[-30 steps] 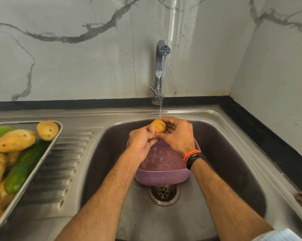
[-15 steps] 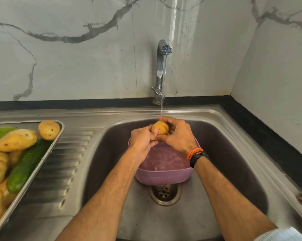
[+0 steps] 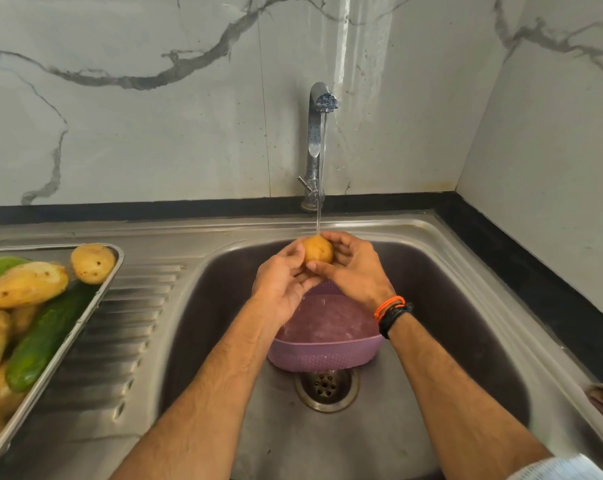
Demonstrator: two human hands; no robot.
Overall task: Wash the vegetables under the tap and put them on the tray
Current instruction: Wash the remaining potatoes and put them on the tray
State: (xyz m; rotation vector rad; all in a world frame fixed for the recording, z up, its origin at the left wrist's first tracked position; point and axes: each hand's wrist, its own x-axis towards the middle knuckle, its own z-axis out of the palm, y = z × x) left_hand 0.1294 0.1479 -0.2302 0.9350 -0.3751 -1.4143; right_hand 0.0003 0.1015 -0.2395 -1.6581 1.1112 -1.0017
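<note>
- Forearms reach up from the bottom edge toward the middle of the sink [image 3: 473, 271], the right one with orange and black bands [image 3: 393, 311] at the wrist and a white sleeve [image 3: 567, 471] at 5 o'clock.
- Drain [image 3: 326, 388] sits just below centre on the basin floor, partly covered by the near rim of a purple colander [image 3: 324, 355] standing over it.
- Left hand [image 3: 284, 282] and right hand [image 3: 357, 268] meet above the colander's far side, fingers and thumbs curled round one small potato [image 3: 318, 250] and grasping it between them.
- Water falls in a thin stream [image 3: 318, 216] onto the top of the potato.
- Tray [image 3: 118, 261] rests on the ribbed drainboard at 9 o'clock, well apart from the hands; it holds several potatoes [image 3: 26, 284], with one round one in its far corner, and a cucumber [image 3: 45, 336] lying lengthwise along the tray's right side.
- Tap [image 3: 315, 143] stands at 12 o'clock behind the basin, its spout directly over the potato.
- Marble wall [image 3: 154, 126] with dark veins rises behind, above a black strip.
</note>
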